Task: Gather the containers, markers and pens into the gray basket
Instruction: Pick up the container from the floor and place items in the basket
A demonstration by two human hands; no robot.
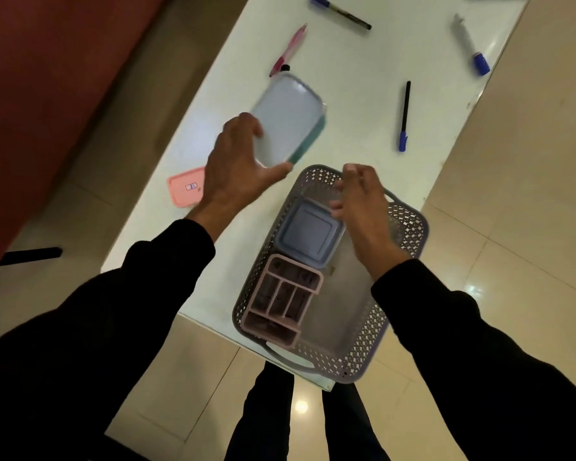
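My left hand (238, 161) grips the near end of a teal container with a pale lid (288, 118), held tilted above the white table just beyond the gray basket (409, 234). Inside the basket lie a blue-lidded square container (308, 236) and a pink divided tray (285, 299). Over the basket's far end hovers my right hand (363, 204), fingers loosely curled and holding nothing. A pink container (184, 190) lies on the table left of my left wrist. Farther back lie a pink pen (290, 49), a black pen with a blue cap (404, 116), a blue-capped black marker (340, 11) and a gray marker with a blue cap (471, 44).
The white table (363, 78) is narrow, and the basket's near end overhangs its front edge. A red-brown surface (47, 94) fills the left side. Tiled floor (529, 161) surrounds the table, and my legs stand below the basket.
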